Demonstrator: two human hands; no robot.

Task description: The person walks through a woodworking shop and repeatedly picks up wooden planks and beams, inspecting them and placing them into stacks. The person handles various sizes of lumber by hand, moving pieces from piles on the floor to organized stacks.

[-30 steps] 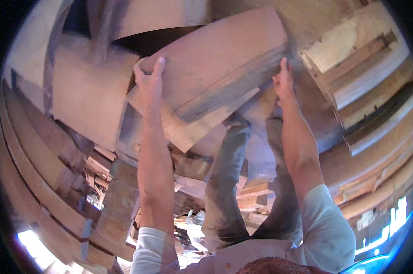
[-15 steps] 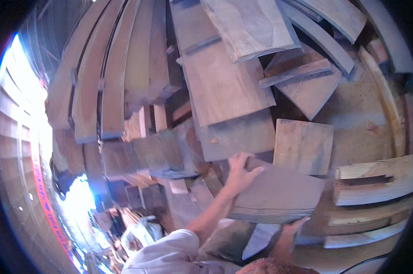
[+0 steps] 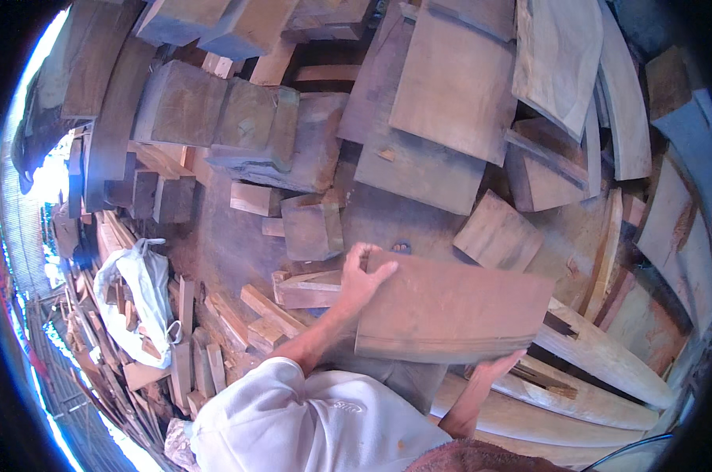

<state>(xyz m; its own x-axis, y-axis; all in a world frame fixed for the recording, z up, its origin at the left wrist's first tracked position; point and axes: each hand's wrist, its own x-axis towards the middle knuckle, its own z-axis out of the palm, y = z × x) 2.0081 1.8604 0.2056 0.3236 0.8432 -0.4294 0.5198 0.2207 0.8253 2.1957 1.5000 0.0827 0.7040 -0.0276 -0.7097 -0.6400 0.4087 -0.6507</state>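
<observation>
A flat, reddish-brown wooden board with dark lines along its near edge is held in front of my body. My left hand grips its far left corner, thumb on the top face and fingers over the edge. At the near right corner my right hand holds the board from below, its fingers partly hidden under it. Beyond the board, a smaller square board lies on the floor.
Large flat boards lie stacked at the far side. Thick wooden blocks stand at the far left. A white sack sits among scrap sticks at the left. Long, pale curved timbers lie at the right.
My view has swung leftward, so the stacked boards now appear farther right. The board stays in both hands, and more of my shirt and the scrap pile shows.
</observation>
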